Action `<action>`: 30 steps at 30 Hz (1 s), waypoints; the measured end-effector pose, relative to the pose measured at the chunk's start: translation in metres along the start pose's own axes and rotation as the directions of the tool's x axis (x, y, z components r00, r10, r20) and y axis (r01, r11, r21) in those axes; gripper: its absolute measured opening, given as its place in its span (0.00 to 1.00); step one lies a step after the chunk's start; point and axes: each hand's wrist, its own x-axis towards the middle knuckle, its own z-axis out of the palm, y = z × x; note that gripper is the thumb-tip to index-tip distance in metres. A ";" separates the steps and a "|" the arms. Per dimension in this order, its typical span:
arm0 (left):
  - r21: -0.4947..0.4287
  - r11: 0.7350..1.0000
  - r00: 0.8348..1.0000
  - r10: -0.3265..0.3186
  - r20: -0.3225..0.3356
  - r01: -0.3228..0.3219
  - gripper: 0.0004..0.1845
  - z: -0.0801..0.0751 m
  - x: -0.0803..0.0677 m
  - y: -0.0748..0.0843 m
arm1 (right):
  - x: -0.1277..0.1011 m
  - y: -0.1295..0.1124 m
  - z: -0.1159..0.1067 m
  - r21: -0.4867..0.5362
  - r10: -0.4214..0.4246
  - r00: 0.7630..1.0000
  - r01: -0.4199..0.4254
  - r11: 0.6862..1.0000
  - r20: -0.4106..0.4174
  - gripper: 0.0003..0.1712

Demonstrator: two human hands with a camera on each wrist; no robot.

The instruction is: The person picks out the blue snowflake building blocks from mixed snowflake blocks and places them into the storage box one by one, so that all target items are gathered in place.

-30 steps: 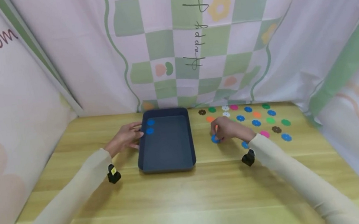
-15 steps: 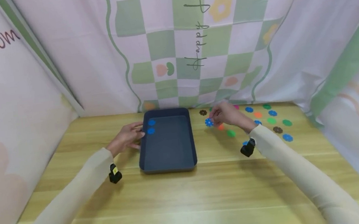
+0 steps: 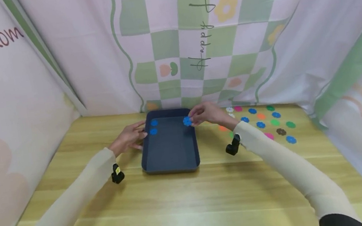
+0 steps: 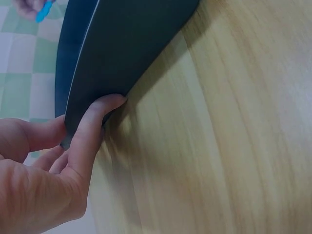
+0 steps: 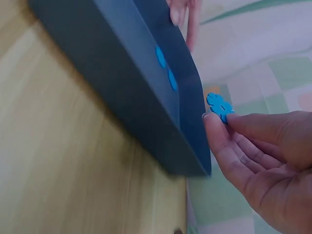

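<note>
In the head view, a dark rectangular tray (image 3: 170, 148) lies on the table with two blue flower-shaped discs, one (image 3: 153, 131) nearer, by its far left corner. My left hand (image 3: 127, 139) holds the tray's left wall. The left wrist view shows one digit against the outer wall (image 4: 117, 53) and another at the rim. My right hand (image 3: 209, 113) pinches a third blue flower-shaped disc (image 3: 187, 121) between thumb and finger, over the tray's far right side. In the right wrist view, this disc (image 5: 219, 106) is tilted and apart from the tray.
Several flower-shaped discs in blue, green, orange, pink, white and brown, such as a brown one (image 3: 281, 131), lie scattered on the table (image 3: 185, 206) to the right of the tray. A patterned curtain (image 3: 165, 43) hangs right behind the table's far edge.
My right hand has lifted a blue flower-shaped disc from the table and carried it left to the tray's right side. The left hand has stayed at the tray.
</note>
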 end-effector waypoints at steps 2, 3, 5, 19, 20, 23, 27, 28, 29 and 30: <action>-0.001 1.000 1.000 0.007 0.005 -0.007 0.37 0.000 0.000 0.001 | 0.008 -0.005 0.009 0.032 -0.001 1.000 0.000 0.999 0.022 0.14; -0.004 1.000 1.000 0.014 0.009 -0.014 0.38 0.000 -0.001 0.001 | 0.012 -0.007 0.013 0.048 -0.003 1.000 0.002 0.999 0.030 0.13; -0.008 1.000 1.000 0.027 0.014 -0.027 0.39 0.000 -0.001 0.001 | 0.020 -0.010 0.022 0.078 -0.002 0.999 -0.001 0.997 0.043 0.12; -0.023 0.999 0.999 0.050 0.019 -0.049 0.40 0.003 -0.001 0.003 | 0.065 -0.030 0.075 0.119 0.040 0.999 -0.038 0.992 -0.017 0.08; -0.025 0.998 0.999 0.051 0.020 -0.050 0.40 0.003 -0.001 0.003 | 0.067 -0.030 0.078 0.121 0.046 0.999 -0.045 0.992 -0.004 0.08; -0.026 0.999 0.999 0.047 0.018 -0.047 0.40 0.002 -0.001 0.002 | 0.072 -0.031 0.086 0.126 0.080 0.995 -0.086 0.988 0.053 0.09; -0.018 0.999 0.999 0.041 0.015 -0.041 0.39 0.001 -0.001 0.001 | 0.076 -0.031 0.097 0.112 0.137 0.984 -0.150 0.982 0.118 0.09; -0.016 0.999 0.999 0.041 0.016 -0.041 0.39 0.001 -0.001 0.001 | 0.077 -0.031 0.099 0.107 0.149 0.980 -0.163 0.981 0.128 0.09; -0.012 0.999 0.999 0.042 0.016 -0.042 0.39 0.001 0.000 0.001 | 0.077 -0.031 0.102 0.093 0.157 0.978 -0.170 0.981 0.134 0.08; -0.011 0.999 0.999 0.044 0.017 -0.044 0.39 0.001 0.000 0.001 | 0.077 -0.031 0.104 0.077 0.163 0.977 -0.174 0.982 0.137 0.08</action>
